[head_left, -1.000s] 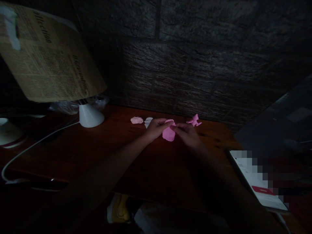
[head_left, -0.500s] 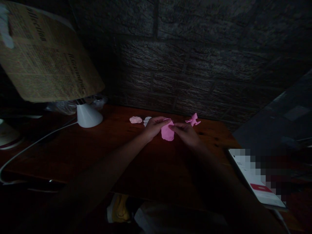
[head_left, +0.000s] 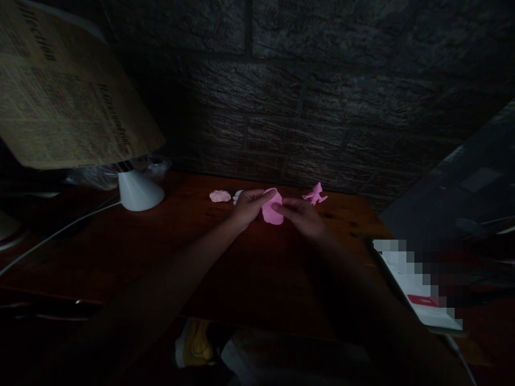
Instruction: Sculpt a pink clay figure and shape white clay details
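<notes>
A flattened piece of pink modelling clay [head_left: 273, 215] is held up over the table between both hands. My left hand [head_left: 247, 208] pinches its upper left edge with the thumb on the near face. On the other side, my right hand [head_left: 303, 215] grips the right edge, its thumb pressed on the clay. Behind my left hand lies a white piece [head_left: 237, 197], partly hidden, and left of it a pale pink lump [head_left: 220, 196]. Past my right hand stands a small pink figure [head_left: 316, 193] with several projecting parts.
A lamp with a newsprint shade [head_left: 76, 91] and white base [head_left: 139, 191] stands at the left, its cord [head_left: 60, 229] trailing across the wooden table [head_left: 257, 279]. A tablet-like device [head_left: 418, 295] lies at the right edge. A dark brick wall [head_left: 322, 96] rises behind.
My right thumb has moved left, further onto the pink clay. The whole view has shifted slightly; the lumps and the figure on the table look unmoved.
</notes>
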